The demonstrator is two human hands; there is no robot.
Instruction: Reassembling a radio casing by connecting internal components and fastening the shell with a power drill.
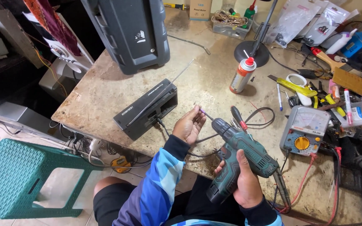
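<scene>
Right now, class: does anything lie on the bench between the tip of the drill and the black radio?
Only the left hand, which pinches a small bit at the drill chuck, and the radio's thin black cable. The right hand grips the drill handle. Otherwise the bench between them is bare.

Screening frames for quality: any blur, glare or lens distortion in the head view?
Head view: sharp at centre, drill and both hands, left hand and right hand, crisp; soft even light, faint shadow beside the spray can; mild glare on the plastic bags; wide-angle bending at the table edges.
</scene>
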